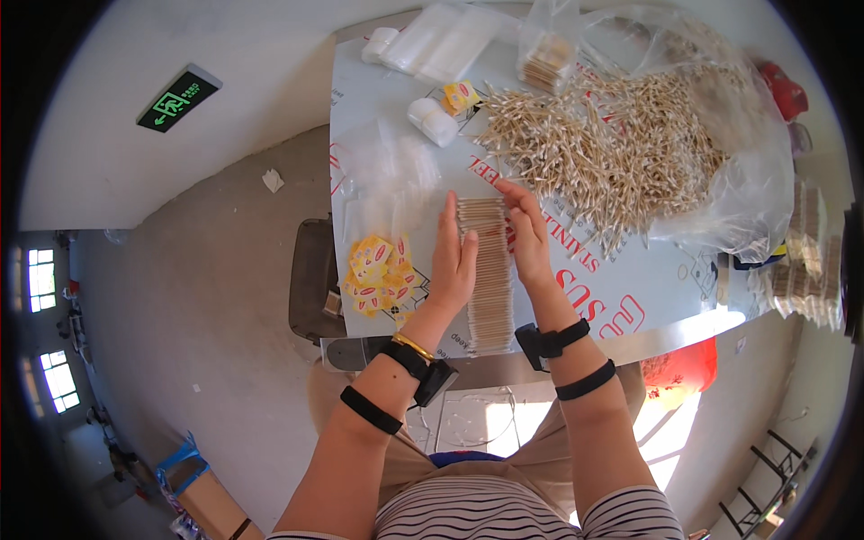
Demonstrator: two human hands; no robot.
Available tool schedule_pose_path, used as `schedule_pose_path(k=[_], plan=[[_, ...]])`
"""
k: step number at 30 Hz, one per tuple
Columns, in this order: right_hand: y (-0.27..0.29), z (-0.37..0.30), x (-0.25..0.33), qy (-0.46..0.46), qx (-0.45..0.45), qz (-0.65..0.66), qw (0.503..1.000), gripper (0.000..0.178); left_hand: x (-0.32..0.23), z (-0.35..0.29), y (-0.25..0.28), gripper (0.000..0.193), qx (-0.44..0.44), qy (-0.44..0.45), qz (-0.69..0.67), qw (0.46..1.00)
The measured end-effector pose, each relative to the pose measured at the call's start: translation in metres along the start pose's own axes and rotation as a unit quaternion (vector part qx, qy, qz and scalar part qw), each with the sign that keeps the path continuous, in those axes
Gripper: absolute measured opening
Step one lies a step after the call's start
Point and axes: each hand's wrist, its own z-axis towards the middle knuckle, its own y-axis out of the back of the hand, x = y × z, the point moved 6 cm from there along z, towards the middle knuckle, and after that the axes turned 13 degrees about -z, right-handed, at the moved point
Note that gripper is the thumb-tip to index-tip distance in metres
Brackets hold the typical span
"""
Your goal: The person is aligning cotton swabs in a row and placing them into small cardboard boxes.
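A bench (pixel 630 297) with a shiny protective film carries a large loose heap of cotton swabs (pixel 603 153) spilling from a clear plastic bag (pixel 747 180), with small yellow labels (pixel 378 274) lying near its left edge. In front of the person, a long neat row of cotton swabs (pixel 490 279) lies on the bench. The left hand (pixel 453 261) and the right hand (pixel 526 236) press flat against its two sides, fingers (pixel 449 216) straight and open, gripping nothing.
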Motion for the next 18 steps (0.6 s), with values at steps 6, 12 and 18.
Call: schedule_pose_path(k=[6,12,18], plan=[[0.020,-0.011,0.008,-0.034,-0.015,0.003,0.999,0.042,-0.024,-0.007,0.005,0.067,-0.017,0.029,-0.071,0.997],[0.078,-0.069,0.032,-0.016,-0.043,-0.057,0.997,0.036,-0.036,-0.081,0.030,0.057,0.034,0.070,-0.024,0.997],[0.088,-0.161,0.037,-0.028,-0.078,-0.189,0.978,0.022,-0.036,-0.164,0.034,0.030,0.049,0.156,0.129,0.978]])
